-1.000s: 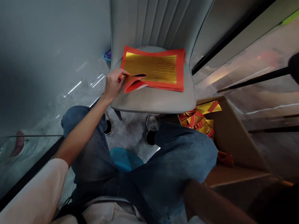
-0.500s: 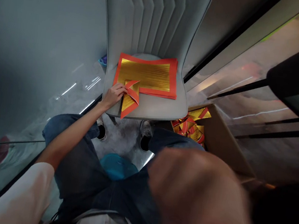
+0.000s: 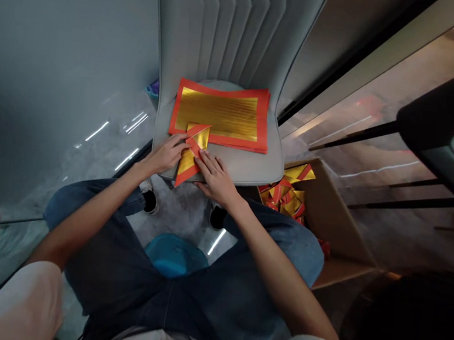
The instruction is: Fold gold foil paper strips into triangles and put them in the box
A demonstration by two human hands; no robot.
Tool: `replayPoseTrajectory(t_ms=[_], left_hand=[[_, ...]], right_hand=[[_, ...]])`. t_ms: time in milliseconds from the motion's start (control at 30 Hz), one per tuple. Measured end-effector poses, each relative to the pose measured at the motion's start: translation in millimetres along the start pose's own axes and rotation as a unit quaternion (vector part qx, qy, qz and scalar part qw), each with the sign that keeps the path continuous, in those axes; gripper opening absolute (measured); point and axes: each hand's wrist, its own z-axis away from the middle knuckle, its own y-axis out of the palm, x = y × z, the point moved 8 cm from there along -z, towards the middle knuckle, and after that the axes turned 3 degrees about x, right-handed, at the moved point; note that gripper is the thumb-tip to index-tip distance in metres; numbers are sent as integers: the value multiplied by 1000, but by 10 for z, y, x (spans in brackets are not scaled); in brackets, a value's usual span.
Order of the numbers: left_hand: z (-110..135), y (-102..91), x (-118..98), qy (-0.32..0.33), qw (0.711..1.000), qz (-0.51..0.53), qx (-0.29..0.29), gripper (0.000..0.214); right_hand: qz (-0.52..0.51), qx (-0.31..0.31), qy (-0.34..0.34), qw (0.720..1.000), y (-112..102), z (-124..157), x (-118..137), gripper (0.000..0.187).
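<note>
Folded gold-foil paper (image 3: pixel 193 155), red-bordered and triangular, sits on the gray chair seat (image 3: pixel 237 168), overlapping the paper stack (image 3: pixel 217 113); left hand (image 3: pixel 166 154) and right hand (image 3: pixel 216 178) rest flat against it, unclenched.

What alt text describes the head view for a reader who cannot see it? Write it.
The left hand and right hand rest on a folded red-and-gold paper over a stack of red-bordered gold sheets on a grey chair seat; folded pieces lie in a cardboard box.

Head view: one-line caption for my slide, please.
Left hand and right hand hold folded gold-and-red paper over a red-bordered gold sheet stack on a grey chair.
</note>
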Motion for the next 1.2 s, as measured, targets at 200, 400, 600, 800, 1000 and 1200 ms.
replayPoseTrajectory(t_ms=[200,400,600,800,1000,1200], left_hand=[[59,97,-23,-10,999,6,41,48],[130,3,-101,21,999,21,38,43],[380,-121,-322,79,994,46,63,45],[491,-130,-458,108,992,21,56,44],[500,-56,-454,113,993,34,20,29],[453,-89,-342,41,996,77,-19,32]], right_hand=[[25,-2,-9,1000,46,55,17,93],[40,-9,1,999,87,69,-19,89],[41,-14,14,999,107,62,6,89],[24,-19,28,999,101,64,24,91],[-54,-18,28,998,74,53,-58,100],[-132,-53,15,990,-62,60,-104,80]])
